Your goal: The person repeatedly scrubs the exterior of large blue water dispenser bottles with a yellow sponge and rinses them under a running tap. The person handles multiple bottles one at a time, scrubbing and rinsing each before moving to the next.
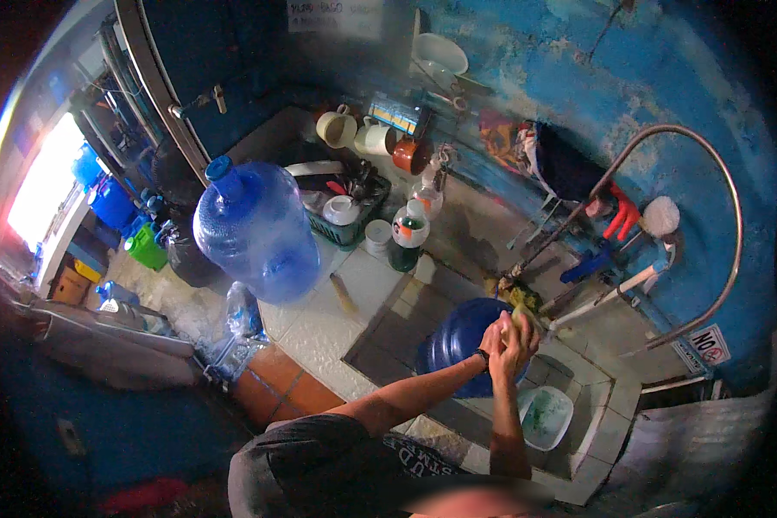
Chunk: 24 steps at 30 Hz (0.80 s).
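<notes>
My left hand (pixel 491 341) and my right hand (pixel 522 343) are together over the far side of the tiled sink (pixel 382 337). A pale yellow-green sponge or cloth (pixel 517 318) lies between them; which hand grips it is hard to tell. Beneath the hands, inside the sink, a dark blue water jug (pixel 454 343) lies partly hidden by my forearms. At its right a white plastic tub (pixel 547 417) holds something green and wet. A yellow-green scrubbing mesh (pixel 528 294) is just beyond my fingers.
On the tiled counter stand a big blue water jug (pixel 259 233), a green basket (pixel 343 234), a bottle of green liquid (pixel 408 239) and a wooden-looking stick (pixel 344 294). Mugs (pixel 375 139) line the back. A curved metal pipe (pixel 728 194) and red glove (pixel 621 210) are at the right wall.
</notes>
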Each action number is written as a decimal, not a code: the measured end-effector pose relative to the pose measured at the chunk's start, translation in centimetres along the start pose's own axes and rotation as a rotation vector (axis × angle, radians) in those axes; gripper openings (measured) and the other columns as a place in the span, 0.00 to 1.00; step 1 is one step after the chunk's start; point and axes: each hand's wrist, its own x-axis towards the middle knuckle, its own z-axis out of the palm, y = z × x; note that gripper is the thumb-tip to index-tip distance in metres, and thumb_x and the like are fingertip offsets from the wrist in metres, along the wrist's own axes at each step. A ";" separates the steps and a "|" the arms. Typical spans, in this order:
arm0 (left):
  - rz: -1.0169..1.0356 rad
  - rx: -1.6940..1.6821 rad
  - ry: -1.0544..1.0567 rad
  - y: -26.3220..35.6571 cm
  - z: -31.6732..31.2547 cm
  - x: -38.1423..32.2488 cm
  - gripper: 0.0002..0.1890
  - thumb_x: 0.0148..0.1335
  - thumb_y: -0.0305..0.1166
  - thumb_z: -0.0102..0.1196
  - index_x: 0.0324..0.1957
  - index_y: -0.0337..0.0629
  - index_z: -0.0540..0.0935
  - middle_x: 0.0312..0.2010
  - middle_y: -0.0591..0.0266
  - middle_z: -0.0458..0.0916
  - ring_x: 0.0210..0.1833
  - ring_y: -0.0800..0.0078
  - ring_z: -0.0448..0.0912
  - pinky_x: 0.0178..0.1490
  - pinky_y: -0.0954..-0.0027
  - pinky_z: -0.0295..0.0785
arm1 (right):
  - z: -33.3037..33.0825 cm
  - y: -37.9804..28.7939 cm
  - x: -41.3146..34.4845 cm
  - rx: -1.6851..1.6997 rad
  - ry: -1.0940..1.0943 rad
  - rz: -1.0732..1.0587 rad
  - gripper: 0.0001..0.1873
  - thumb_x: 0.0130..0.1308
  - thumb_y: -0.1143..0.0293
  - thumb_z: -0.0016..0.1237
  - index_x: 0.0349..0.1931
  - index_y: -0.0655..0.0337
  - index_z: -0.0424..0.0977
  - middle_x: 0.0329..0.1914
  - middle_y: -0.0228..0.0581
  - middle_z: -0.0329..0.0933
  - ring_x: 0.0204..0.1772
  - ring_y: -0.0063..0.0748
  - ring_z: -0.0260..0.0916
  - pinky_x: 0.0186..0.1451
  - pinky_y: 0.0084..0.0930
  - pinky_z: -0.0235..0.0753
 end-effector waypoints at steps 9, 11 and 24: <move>0.172 0.183 -0.201 3.9 -1.1 -1.6 0.34 0.52 0.51 0.55 0.52 0.34 0.64 0.45 0.51 0.71 0.50 0.60 0.70 0.55 0.64 0.62 | 2.2 7.9 -4.2 0.694 -0.023 0.604 0.23 0.66 0.59 0.33 0.55 0.65 0.62 0.55 0.46 0.65 0.54 0.40 0.64 0.59 0.33 0.61; 0.241 0.213 -0.185 4.3 -1.9 -1.4 0.35 0.44 0.48 0.63 0.49 0.36 0.66 0.43 0.51 0.73 0.47 0.59 0.73 0.50 0.64 0.66 | 2.6 8.2 -8.7 0.706 -0.082 0.698 0.26 0.65 0.54 0.34 0.56 0.65 0.61 0.58 0.49 0.60 0.59 0.45 0.59 0.62 0.40 0.55; 0.075 0.255 -0.026 6.1 -2.3 -2.4 0.26 0.41 0.41 0.63 0.41 0.41 0.69 0.36 0.49 0.75 0.42 0.49 0.72 0.45 0.57 0.67 | 1.9 6.2 -12.7 0.138 -0.413 0.399 0.26 0.59 0.73 0.39 0.59 0.70 0.55 0.64 0.57 0.51 0.68 0.55 0.44 0.69 0.50 0.40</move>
